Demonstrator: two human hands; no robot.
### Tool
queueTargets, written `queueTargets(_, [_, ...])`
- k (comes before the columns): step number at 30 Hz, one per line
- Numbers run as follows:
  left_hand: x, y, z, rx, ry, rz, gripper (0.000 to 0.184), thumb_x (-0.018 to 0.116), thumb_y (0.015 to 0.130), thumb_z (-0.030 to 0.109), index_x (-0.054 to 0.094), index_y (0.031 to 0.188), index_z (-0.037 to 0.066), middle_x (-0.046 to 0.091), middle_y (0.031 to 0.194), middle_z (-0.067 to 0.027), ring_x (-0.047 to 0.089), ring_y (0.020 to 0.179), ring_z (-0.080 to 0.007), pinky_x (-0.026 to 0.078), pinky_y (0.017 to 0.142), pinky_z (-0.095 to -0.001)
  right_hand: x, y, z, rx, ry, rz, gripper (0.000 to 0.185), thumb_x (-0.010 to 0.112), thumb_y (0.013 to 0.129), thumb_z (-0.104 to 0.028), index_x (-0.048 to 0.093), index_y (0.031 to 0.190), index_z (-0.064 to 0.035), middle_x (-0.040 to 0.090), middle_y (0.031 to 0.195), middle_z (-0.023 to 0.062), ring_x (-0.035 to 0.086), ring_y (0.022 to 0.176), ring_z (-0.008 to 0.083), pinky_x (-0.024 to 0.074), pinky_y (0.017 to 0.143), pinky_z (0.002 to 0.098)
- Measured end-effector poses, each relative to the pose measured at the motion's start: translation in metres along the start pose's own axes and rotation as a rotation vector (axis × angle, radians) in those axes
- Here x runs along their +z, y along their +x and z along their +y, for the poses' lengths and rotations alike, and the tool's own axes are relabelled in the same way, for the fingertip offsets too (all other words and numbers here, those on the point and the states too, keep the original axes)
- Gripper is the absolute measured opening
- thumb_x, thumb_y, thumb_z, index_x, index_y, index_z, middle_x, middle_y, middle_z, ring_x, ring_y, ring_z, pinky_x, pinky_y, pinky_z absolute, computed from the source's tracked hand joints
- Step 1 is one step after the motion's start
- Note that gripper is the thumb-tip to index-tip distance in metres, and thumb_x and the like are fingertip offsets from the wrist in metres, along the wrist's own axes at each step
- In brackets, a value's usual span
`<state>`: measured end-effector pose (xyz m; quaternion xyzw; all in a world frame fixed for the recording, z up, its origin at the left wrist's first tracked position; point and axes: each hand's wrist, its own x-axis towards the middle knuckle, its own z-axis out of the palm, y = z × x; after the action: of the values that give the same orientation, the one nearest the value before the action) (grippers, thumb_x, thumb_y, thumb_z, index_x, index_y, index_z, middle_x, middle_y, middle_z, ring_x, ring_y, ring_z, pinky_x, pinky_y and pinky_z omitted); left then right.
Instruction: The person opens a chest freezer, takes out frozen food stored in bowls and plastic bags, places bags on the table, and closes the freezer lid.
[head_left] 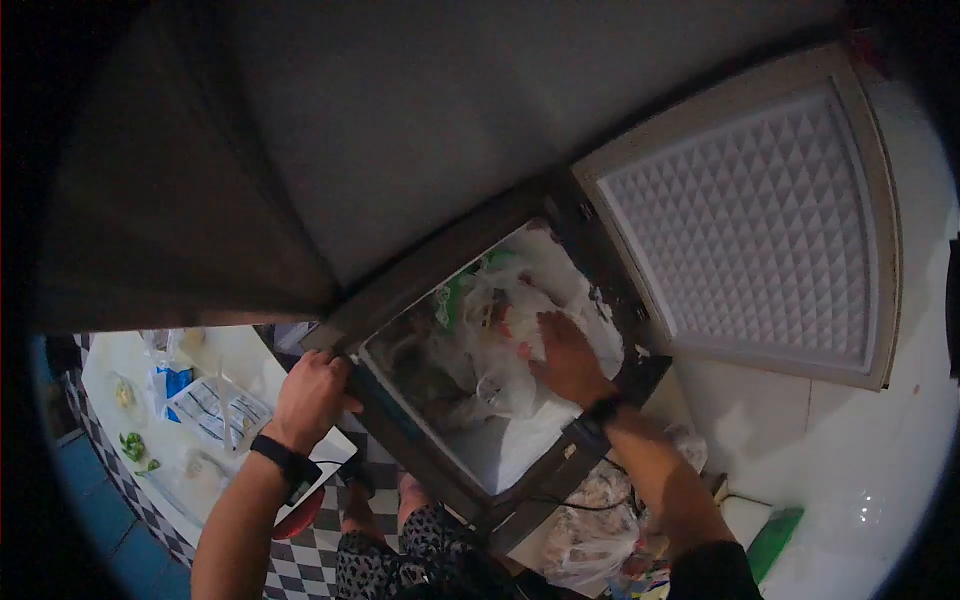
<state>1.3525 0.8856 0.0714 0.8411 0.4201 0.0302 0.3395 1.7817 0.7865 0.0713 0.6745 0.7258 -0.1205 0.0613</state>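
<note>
A chest freezer (pixel 400 430) with a dark rim stands open, frost coating its inner walls. Clear and white plastic bags (pixel 490 340) fill it, with a green item (pixel 452 303) among them at the back left. My right hand (pixel 568 360) reaches inside, fingers spread over the bags at the right; its fingertips touch the plastic. On the freezer's left corner rests my left hand (pixel 312 392), its fingers curled over the rim. The raised lid (pixel 750 230), with a white patterned inner panel, leans at the right.
At the left, a white table (pixel 190 490) holds a printed packet (pixel 215 410), a blue packet (pixel 172 382), green peppers (pixel 132 446) and plastic bags. Filled bags (pixel 590 530) lie beside the freezer's near right side. Below are a checkered floor and a red round object (pixel 298 515).
</note>
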Motion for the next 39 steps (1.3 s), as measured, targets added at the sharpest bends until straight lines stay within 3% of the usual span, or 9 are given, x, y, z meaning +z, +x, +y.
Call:
queueTargets(8, [-0.006,0.001,0.005,-0.028,0.021,-0.026,0.04,0.086,0.068,0.021,0.067,0.095,-0.001,0.067,0.1,-0.0199,0.063,0.099,-0.0403,0.053,0.089,-0.0458,0.107,0.085,0.012,0.269,-0.395,-0.144,0.074,0.072,0.088,-0.034,0.045,0.152,-0.0076,0.051,0.144,0.0267,0.044,0.137,0.0457,0.0285,0.116,0.0588])
queueTargets(17, [-0.013,0.002,0.009,-0.035,0.02,-0.014,0.041,0.088,0.066,0.023,0.069,0.094,-0.001,0.068,0.101,-0.0196,0.064,0.102,-0.0405,0.054,0.089,-0.0463,0.08,0.112,0.062,0.13,-0.3,-0.422,0.046,0.07,0.09,-0.027,0.064,0.135,-0.0249,0.067,0.129,0.0169,0.065,0.118,0.0367,0.0543,0.09,0.0544])
queueTargets(23, [-0.003,-0.002,-0.001,-0.043,-0.003,0.02,0.046,0.09,0.062,0.023,0.07,0.095,-0.001,0.068,0.1,-0.0201,0.065,0.102,-0.0405,0.055,0.089,-0.0464,-0.019,0.058,0.062,0.033,-0.117,-0.358,0.059,0.079,0.085,-0.036,0.061,0.14,-0.0216,0.072,0.124,0.0122,0.068,0.117,0.0338,0.0548,0.099,0.0498])
queueTargets(25, [0.0,-0.004,-0.003,-0.041,-0.001,0.02,0.046,0.09,0.062,0.023,0.07,0.096,-0.001,0.068,0.101,-0.0198,0.065,0.101,-0.0406,0.055,0.089,-0.0468,-0.045,0.041,0.075,-0.053,0.038,-0.097,0.061,0.084,0.081,-0.029,0.064,0.138,-0.0182,0.074,0.117,0.0143,0.072,0.106,0.0315,0.0559,0.093,0.0454])
queueTargets(28, [0.003,-0.01,0.001,-0.048,0.066,0.064,0.045,0.089,0.065,0.024,0.071,0.098,0.0,0.068,0.102,-0.0194,0.065,0.1,-0.041,0.055,0.088,-0.0481,-0.149,0.013,0.037,0.187,0.543,-0.236,0.063,0.085,0.083,-0.025,0.062,0.139,-0.0087,0.075,0.119,0.0119,0.072,0.104,0.0234,0.0562,0.095,0.0378])
queueTargets(32, [0.01,-0.018,0.041,-0.003,0.239,0.213,0.045,0.084,0.074,0.033,0.071,0.102,0.001,0.068,0.105,-0.0192,0.065,0.103,-0.0394,0.054,0.09,-0.0501,-0.24,-0.03,-0.004,0.135,0.682,-0.097,0.056,0.085,0.085,-0.02,0.065,0.134,-0.0027,0.075,0.114,0.0103,0.07,0.1,0.0175,0.0555,0.093,0.0336])
queueTargets(35, [-0.007,-0.014,0.103,0.2,-0.374,0.115,0.056,0.076,0.089,0.044,0.066,0.125,0.002,0.066,0.124,-0.0181,0.062,0.116,-0.0394,0.051,0.099,-0.0481,-0.296,-0.056,-0.054,0.169,0.805,-0.1,0.057,0.084,0.086,-0.017,0.063,0.136,-0.0015,0.074,0.119,0.0088,0.069,0.104,0.0165,0.0556,0.094,0.0345])
queueTargets(37, [-0.032,-0.027,0.163,0.044,-0.934,0.057,0.066,0.068,0.097,0.053,0.057,0.14,0.004,0.063,0.138,-0.0146,0.059,0.128,-0.0342,0.049,0.107,-0.0451,-0.319,-0.073,-0.08,0.151,0.821,-0.082,0.058,0.084,0.085,-0.014,0.062,0.137,-0.0002,0.072,0.123,0.0065,0.067,0.108,0.015,0.0544,0.097,0.0349])
queueTargets(39, [-0.045,-0.031,0.197,-0.034,-1.937,-0.317,0.068,0.059,0.102,0.057,0.051,0.146,0.006,0.06,0.145,-0.0099,0.056,0.134,-0.024,0.046,0.111,-0.0426,-0.33,-0.087,-0.101,0.075,0.88,-0.086,0.06,0.085,0.084,-0.013,0.062,0.138,-0.0003,0.072,0.124,0.0057,0.066,0.11,0.0149,0.0537,0.098,0.0348])
